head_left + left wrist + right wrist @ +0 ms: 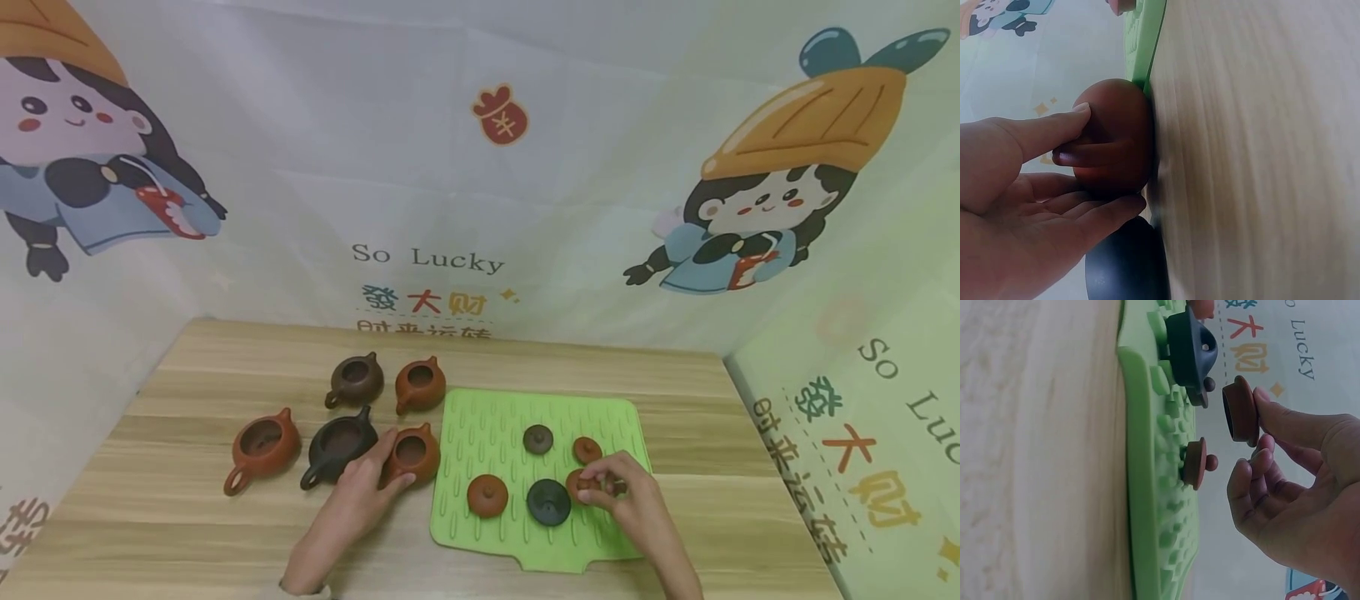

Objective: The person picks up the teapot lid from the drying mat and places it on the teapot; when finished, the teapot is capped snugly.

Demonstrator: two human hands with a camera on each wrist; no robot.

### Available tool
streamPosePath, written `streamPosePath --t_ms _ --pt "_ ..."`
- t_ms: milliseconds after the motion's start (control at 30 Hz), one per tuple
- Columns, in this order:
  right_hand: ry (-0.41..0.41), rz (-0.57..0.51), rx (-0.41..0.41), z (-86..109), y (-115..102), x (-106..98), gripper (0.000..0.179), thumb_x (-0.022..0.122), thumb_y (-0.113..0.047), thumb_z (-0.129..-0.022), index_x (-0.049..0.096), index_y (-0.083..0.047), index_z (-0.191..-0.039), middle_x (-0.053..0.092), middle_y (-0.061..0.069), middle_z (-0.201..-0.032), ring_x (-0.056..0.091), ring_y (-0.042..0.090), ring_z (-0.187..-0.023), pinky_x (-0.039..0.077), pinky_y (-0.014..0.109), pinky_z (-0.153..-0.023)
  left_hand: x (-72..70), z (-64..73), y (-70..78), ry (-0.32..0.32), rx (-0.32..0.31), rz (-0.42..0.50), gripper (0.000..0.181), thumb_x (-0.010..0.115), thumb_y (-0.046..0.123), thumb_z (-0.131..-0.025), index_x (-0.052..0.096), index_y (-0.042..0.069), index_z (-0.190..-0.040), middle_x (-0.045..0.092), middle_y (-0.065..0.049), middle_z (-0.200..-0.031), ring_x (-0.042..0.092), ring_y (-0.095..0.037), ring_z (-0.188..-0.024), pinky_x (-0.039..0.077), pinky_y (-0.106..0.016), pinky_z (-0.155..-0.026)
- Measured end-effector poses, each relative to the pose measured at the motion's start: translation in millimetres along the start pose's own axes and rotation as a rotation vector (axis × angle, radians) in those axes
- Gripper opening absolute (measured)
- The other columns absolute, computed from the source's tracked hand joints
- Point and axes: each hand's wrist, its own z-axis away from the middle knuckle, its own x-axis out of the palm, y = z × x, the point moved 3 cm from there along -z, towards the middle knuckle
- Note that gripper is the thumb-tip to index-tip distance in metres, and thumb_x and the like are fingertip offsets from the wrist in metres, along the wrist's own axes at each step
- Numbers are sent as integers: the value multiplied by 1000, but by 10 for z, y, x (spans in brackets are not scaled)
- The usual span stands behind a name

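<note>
Head view: green mat (480, 433) at 5 o'clock, reddish teapot (426, 468) off its 9 o'clock edge, left hand (367, 483) gripping the belly; prob rigid, breakable. Right hand (628, 492) pinches a lid (1242, 412) above 3 o'clock: likely light, slick, grab the top.

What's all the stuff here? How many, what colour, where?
Flat wood table: 1, light brown, bottom of head view
Printed cloth backdrop: count unclear, whitish, behind and beside table
Cartoon figures: 2, orange hats, on backdrop
Printed bag: 1, red, on backdrop
Lettering: several lines, multicoloured, on backdrop
Flat ridged mat: 1, green, on table
Round lidless clay-looking teapots: 5; three reddish, one dark brown, one black; left of mat
Round clay-looking lids: 5; three reddish, one dark brown, one black; four on mat, one raised
Sleeve cuff: 1, pale, at left wrist
Left hand: 1, bare, gripping a reddish teapot
Right hand: 1, bare, pinching a reddish lid above mat
</note>
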Motion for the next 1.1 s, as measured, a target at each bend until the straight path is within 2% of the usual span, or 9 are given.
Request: streamPosePath --t_ms 300,533,667,900,1100 --pt "-9 -22 -51 -61 -118 44 25 94 -1 -77 77 -12 -91 59 -5 -84 51 4 -77 47 21 -69 -14 22 41 4 6 6 76 87 16 -96 50 -7 -159 59 -31 -155 61 -50 -140 55 -65 -110" --pt "-54 -55 -31 -121 -201 115 24 94 -4 -78 77 -14 -92 57 -5 -85 50 6 -78 45 21 -71 -21 18 47 21 18 5 76 87 16 -96 50 -8 -158 59 -32 -155 62 -51 -138 55 -66 -109" --pt "-62 -67 -47 -149 -243 168 25 94 -2 -77 77 -12 -92 59 -4 -86 50 6 -77 45 22 -71 -16 10 41 7 23 -1 77 86 16 -97 48 -9 -159 57 -32 -157 61 -51 -139 55 -65 -109" --pt "-110 -106 -16 -200 -306 293 24 95 -4 -79 77 -11 -93 62 -2 -90 50 6 -78 45 22 -73 -14 9 36 2 15 -9 77 86 17 -97 48 -7 -160 58 -32 -156 62 -50 -139 56 -65 -108" --pt "-149 -132 -82 -227 -375 414 22 94 -4 -81 76 -9 -93 64 1 -90 51 7 -79 45 21 -73 -14 7 30 5 15 -8 77 86 17 -97 49 -7 -159 59 -32 -155 62 -50 -139 56 -65 -108"
